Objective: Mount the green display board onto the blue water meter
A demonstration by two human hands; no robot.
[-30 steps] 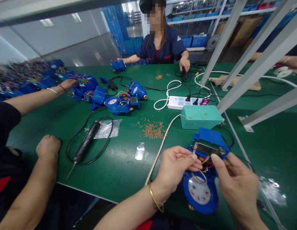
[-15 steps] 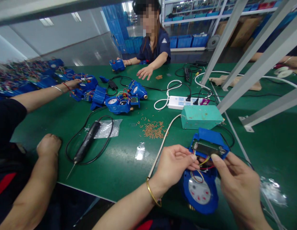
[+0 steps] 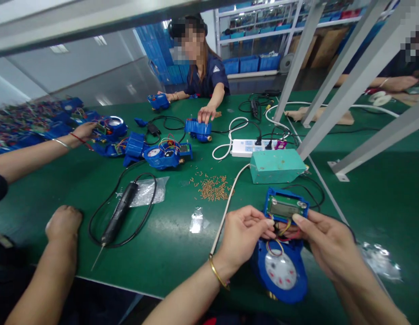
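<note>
Blue meter (image 3: pixel 283 275) at 5 o'clock in view, dial (image 3: pixel 280 266) facing up, long axis about 12-to-6, brass fitting (image 3: pixel 272 295) toward 7. Display housing (image 3: pixel 287 206) sits at the meter's 12, screen toward you. Your right hand (image 3: pixel 326 239) clamps its 4 o'clock corner, thumb on front; your left hand (image 3: pixel 246 232) pinches the wires (image 3: pixel 285 227) near its 7.

Blue meter (image 3: pixel 300 267), red-marked white dial (image 3: pixel 281 269), yellow and red wires (image 3: pixel 286 227), green tabletop (image 3: pixel 175 253)

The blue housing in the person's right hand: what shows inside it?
A green circuit board bearing a grey rectangular panel. Whatever lies beneath the board is covered.
</note>
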